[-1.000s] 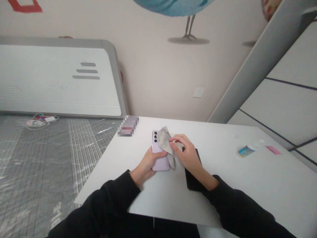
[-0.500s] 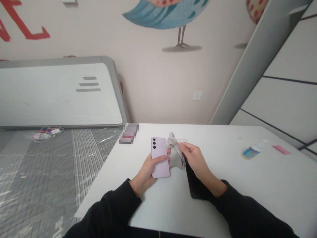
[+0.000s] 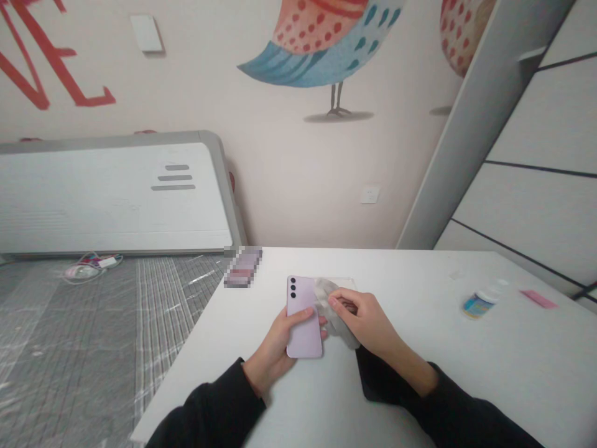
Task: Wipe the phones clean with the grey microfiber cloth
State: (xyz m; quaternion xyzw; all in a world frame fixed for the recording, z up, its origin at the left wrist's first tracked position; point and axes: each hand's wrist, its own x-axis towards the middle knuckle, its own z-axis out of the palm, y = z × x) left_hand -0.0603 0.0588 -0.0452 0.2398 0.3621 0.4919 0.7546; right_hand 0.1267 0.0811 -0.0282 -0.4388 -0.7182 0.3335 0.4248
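My left hand [image 3: 277,339] grips a lilac smartphone [image 3: 304,333], its back with three black camera lenses facing me. The thumb lies across the phone's back and the fingertips show past its right edge. In my right hand [image 3: 366,314] is a bunched grey cloth [image 3: 333,317], pinched between thumb and fingers. The cloth's upper left part reaches the phone's right edge; whether it presses on it I cannot tell. Under my right wrist lies a flat black object [image 3: 380,379], partly covered by the forearm. A clear, thin-edged thing [image 3: 345,280] shows behind the cloth.
On the white table [image 3: 298,404], a white bottle with a blue label [image 3: 480,303] lies at the right beside a pink slip [image 3: 538,299]. A blurred-out item [image 3: 243,266] rests at the far left corner. Beyond the left edge, plastic sheeting [image 3: 177,274] covers a striped surface.
My right hand has brought the cloth closer to the phone and bunched it more. The left hand keeps hold of the phone. The whole view has tilted slightly upward.
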